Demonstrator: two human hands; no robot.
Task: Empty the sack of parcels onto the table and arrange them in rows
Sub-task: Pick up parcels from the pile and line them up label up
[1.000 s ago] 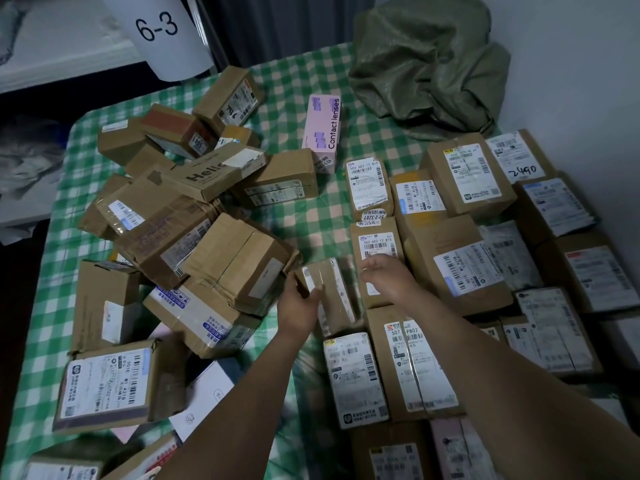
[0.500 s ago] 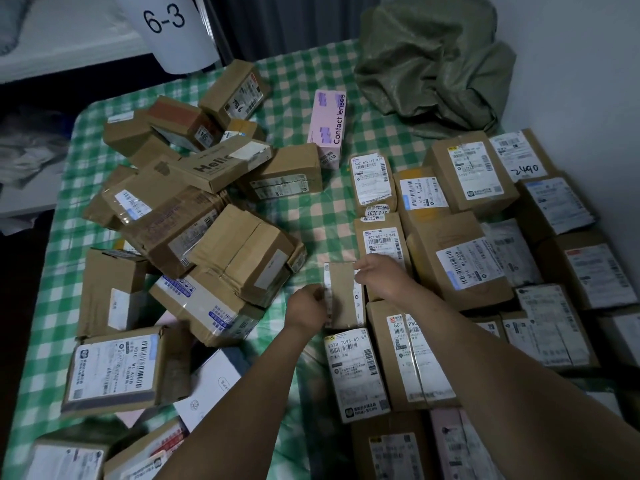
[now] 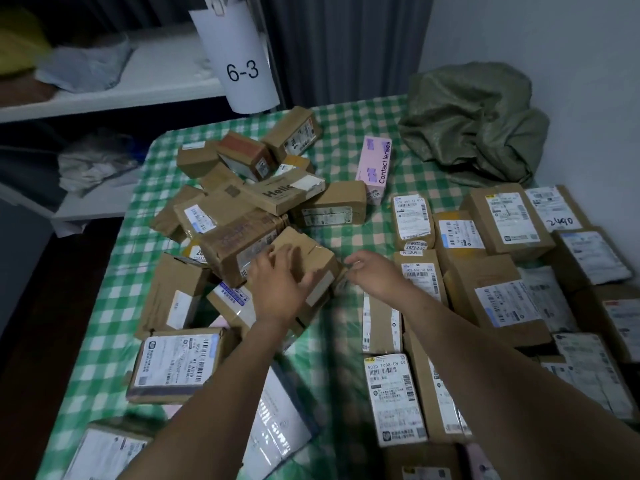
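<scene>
Head view. My left hand [image 3: 282, 289] lay on a taped brown cardboard box [image 3: 313, 259] at the near edge of the loose heap of brown parcels [image 3: 239, 209], at 10 o'clock. Its fingers were spread straight over the box top and the thumb was against the near face. My right hand [image 3: 375, 277] hovered just beside that box, fingers loosely curled and empty. Label-up parcels in rows [image 3: 502, 296] filled the table from 2 to 5 o'clock. The olive-green woven sack [image 3: 474, 126] sat crumpled at 1 o'clock on the green-and-white checked tablecloth [image 3: 346, 150]. A pink contact-lens carton [image 3: 375, 166] lay at 12 o'clock.
</scene>
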